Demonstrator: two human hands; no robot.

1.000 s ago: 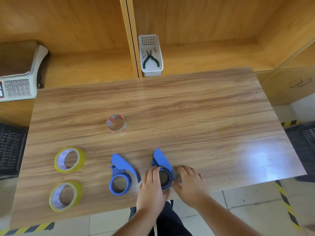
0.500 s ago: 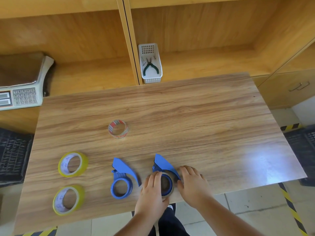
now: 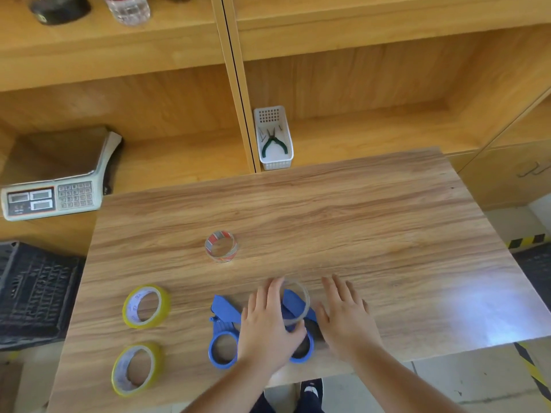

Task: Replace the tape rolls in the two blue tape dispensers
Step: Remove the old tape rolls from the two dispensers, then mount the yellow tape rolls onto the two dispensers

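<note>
Spent core coming off the right-hand dispenser

Fresh yellow rolls point(image 3: 146, 310) wait left; past the left dispenser point(image 3: 223, 338), the left hand point(image 3: 268, 329) pinches a near-empty tape ring point(image 3: 293, 302) over the right dispenser point(image 3: 301, 332), while the right hand point(image 3: 346, 317) lies flat on the worktop point(image 3: 387, 234), holding nothing. Unbraced, that dispenser could skid.

No text could be read. The scale point(image 3: 53, 198) had two display windows and a keypad, but its digits and key marks were too blurred to make out. The upper yellow tape roll point(image 3: 146, 306) showed faint blue printing on its inner core, and the lower yellow tape roll point(image 3: 137, 369) likewise, both illegible.
</note>
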